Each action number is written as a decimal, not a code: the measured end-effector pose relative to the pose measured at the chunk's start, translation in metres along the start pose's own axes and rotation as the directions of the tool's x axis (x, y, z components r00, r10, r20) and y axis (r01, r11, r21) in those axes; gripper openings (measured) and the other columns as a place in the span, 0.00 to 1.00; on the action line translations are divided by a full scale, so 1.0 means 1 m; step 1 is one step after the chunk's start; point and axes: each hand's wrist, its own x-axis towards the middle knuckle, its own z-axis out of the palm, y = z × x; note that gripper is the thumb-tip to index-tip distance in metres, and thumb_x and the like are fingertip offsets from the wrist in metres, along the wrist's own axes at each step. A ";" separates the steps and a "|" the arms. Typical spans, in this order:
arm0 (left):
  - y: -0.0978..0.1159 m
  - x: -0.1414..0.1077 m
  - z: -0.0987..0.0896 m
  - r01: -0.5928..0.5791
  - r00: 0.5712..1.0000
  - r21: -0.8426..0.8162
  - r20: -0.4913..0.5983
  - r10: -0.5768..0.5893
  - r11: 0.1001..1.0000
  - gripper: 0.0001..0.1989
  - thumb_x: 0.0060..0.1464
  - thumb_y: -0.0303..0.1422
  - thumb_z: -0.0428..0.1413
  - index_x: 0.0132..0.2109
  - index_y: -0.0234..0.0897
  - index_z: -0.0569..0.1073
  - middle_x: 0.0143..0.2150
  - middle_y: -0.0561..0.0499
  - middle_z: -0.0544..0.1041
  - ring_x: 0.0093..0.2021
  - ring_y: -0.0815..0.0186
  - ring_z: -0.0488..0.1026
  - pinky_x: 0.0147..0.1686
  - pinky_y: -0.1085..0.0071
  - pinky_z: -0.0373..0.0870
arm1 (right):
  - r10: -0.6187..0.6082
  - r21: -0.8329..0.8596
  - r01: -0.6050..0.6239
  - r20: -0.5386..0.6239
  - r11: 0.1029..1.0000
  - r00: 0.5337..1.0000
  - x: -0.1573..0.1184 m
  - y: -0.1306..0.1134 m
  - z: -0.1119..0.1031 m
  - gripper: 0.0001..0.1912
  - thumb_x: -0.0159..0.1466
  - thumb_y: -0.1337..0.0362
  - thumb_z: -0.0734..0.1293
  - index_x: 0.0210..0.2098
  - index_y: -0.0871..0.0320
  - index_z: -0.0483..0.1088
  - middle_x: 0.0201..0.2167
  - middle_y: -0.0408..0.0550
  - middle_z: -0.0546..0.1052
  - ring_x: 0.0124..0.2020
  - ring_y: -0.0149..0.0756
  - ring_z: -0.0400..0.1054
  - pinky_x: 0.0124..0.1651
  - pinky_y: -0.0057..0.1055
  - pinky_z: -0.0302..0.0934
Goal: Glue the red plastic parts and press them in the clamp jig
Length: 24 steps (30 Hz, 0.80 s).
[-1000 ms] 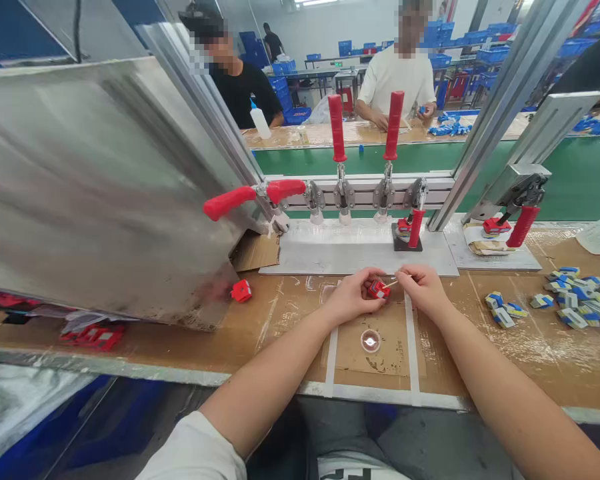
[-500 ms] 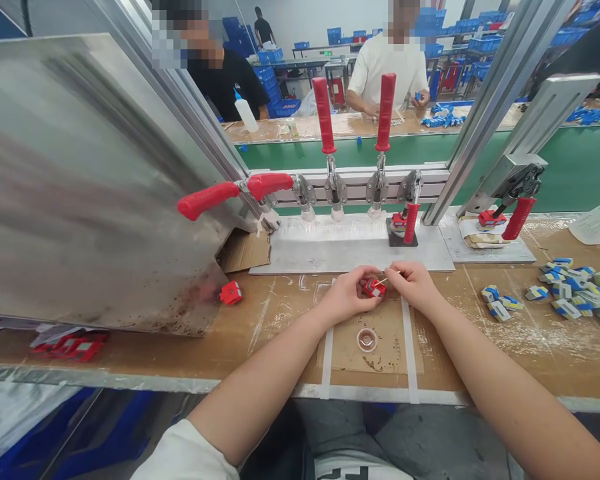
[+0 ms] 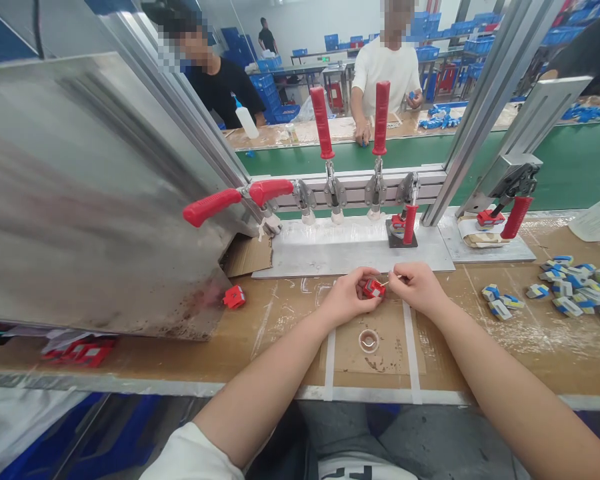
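Gripping a block (image 3: 374, 289) with your left hand (image 3: 351, 295), a stick (image 3: 385, 283) with your right hand (image 3: 415, 285), you seem midway, another block (image 3: 234, 297) lying untouched.

A large, stained grey metal sheet (image 3: 105, 200) leans over the left end of the brown-covered bench (image 3: 290, 320), with a folded piece of brown cardboard (image 3: 250, 257) beside its lower right corner. Along the bench's far edge lies a long silver metal plate (image 3: 325, 255), beneath metal toggle clamps with two upright red ribbed handles (image 3: 381, 119). Near the right edge sits a loose heap of small blue, yellow and grey blocks (image 3: 580, 290), a few just left of it. Beyond a flat green surface (image 3: 290, 163), a white squeeze bottle with a blue tip (image 3: 247, 123) stands near a person in black (image 3: 225, 90); stacked blue plastic crates (image 3: 265, 90) show behind.
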 end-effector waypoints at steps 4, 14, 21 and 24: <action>0.001 -0.001 -0.001 0.006 1.000 -0.027 -0.012 -0.007 1.000 0.26 0.49 0.31 0.65 0.56 0.40 0.72 0.45 0.51 0.81 0.33 0.70 0.74 0.34 0.74 0.72 | 0.010 -0.012 -0.010 0.012 1.000 1.000 -0.002 -0.001 -0.003 0.19 0.61 0.65 0.61 0.21 0.55 0.44 0.18 0.37 0.48 0.22 0.28 0.43 0.27 0.30 0.40; -0.004 0.001 0.000 -0.045 0.999 -0.051 -0.029 0.044 0.998 0.21 0.52 0.30 0.64 0.53 0.41 0.69 0.49 0.50 0.80 0.32 0.70 0.74 0.32 0.73 0.71 | -0.097 0.293 0.036 0.196 0.956 0.976 -0.003 -0.015 -0.006 0.20 0.64 0.63 0.60 0.20 0.54 0.47 0.18 0.37 0.49 0.21 0.27 0.44 0.26 0.30 0.40; -0.003 0.002 -0.001 -0.060 0.997 -0.051 -0.044 0.058 0.997 0.20 0.51 0.29 0.64 0.51 0.40 0.71 0.47 0.50 0.79 0.32 0.72 0.72 0.33 0.73 0.69 | -0.287 0.299 0.131 0.571 0.945 0.769 -0.016 -0.030 0.003 0.19 0.61 0.69 0.63 0.20 0.55 0.48 0.17 0.35 0.50 0.21 0.27 0.44 0.28 0.31 0.40; -0.003 0.002 0.000 -0.052 0.998 -0.041 -0.041 0.050 0.998 0.20 0.51 0.28 0.64 0.51 0.41 0.71 0.44 0.52 0.79 0.29 0.73 0.70 0.32 0.74 0.68 | -0.271 0.250 0.143 0.619 0.958 0.737 -0.018 -0.030 0.007 0.19 0.60 0.70 0.64 0.19 0.55 0.49 0.17 0.34 0.51 0.21 0.27 0.43 0.28 0.31 0.39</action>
